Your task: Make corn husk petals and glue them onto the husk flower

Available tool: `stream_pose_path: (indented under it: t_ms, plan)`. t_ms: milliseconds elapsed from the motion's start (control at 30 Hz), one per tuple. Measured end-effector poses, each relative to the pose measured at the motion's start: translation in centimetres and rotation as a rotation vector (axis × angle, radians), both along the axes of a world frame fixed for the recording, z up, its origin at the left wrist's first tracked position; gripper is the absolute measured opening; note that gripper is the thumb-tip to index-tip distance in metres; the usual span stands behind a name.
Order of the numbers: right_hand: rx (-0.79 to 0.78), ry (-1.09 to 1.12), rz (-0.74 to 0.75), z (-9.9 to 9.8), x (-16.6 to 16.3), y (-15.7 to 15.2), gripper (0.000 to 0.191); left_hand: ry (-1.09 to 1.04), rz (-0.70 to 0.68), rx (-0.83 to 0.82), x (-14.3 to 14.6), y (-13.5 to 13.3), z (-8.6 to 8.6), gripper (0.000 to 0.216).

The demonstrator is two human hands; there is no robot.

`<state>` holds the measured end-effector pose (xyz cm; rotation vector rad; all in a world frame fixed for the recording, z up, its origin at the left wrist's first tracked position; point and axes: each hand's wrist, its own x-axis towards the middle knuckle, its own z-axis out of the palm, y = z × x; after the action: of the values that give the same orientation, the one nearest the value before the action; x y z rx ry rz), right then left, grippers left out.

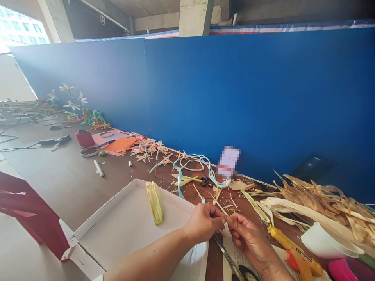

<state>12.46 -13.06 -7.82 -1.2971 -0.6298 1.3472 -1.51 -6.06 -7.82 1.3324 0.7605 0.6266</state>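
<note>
My left hand [205, 222] and my right hand [247, 236] meet above the right edge of a white box lid [117, 226]. Fingertips of both are pinched together on a thin pale strip [220, 207], which looks like dried corn husk; its lower end is hidden by the fingers. A folded yellow-green corn husk [155, 203] lies in the lid, left of my hands. Just below them, large scissors [228, 257] rest on a printed sheet [230, 244]. A yellow glue gun [295, 249] lies to the right of my right hand.
Dried corn husks [319, 203] are heaped at the right, behind a white bowl [331, 240]. Small black scissors [206, 181], pale blue cord [209, 166] and husk flowers [149, 148] lie along the blue partition [249, 97]. A red thread cone [84, 138] stands farther left.
</note>
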Motion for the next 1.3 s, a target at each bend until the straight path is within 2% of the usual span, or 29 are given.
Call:
stream_pose_path:
  t_ms: [233,400,533,633,733,833,967,1067,1200,1300]
  plan:
    - [0.027,0.015,0.01,-0.6,0.1,0.3,0.03,-0.133,-0.034,-0.246,0.1,0.1,0.1,0.021]
    - [0.065,0.14,0.0,-0.8,0.3,0.1,0.027,-0.193,-0.001,-0.371,0.2,0.1,0.0,0.024]
    - [0.104,0.228,-0.066,-0.6,0.5,0.2,0.026,-0.204,-0.034,-0.336,0.1,0.0,0.2,0.027]
    - [0.085,0.189,-0.176,-0.6,0.7,0.5,0.025,-0.206,-0.068,-0.281,0.2,-0.4,0.3,0.03]
    - [0.12,0.127,-0.315,-0.7,1.3,0.8,0.034,-0.178,-0.04,-0.241,0.4,-0.3,0.2,0.028]
    - [0.155,0.0,-0.442,-1.2,2.3,1.0,0.041,-0.165,0.037,-0.216,0.7,0.6,0.2,0.02]
    - [0.158,-0.265,-0.512,-2.1,3.2,1.1,0.036,-0.085,0.148,-0.141,1.2,2.5,1.1,0.013]
    - [0.102,-0.474,-0.521,-2.2,3.6,1.0,0.035,0.069,0.117,0.073,1.6,3.9,2.3,0.014]
    - [-0.036,-0.907,-0.391,-1.5,3.9,0.6,0.031,0.429,0.201,0.463,2.3,5.0,3.5,0.019]
    - [-0.122,-1.21,-0.172,-0.9,3.8,0.3,0.029,0.555,0.241,0.579,3.3,5.3,3.3,0.024]
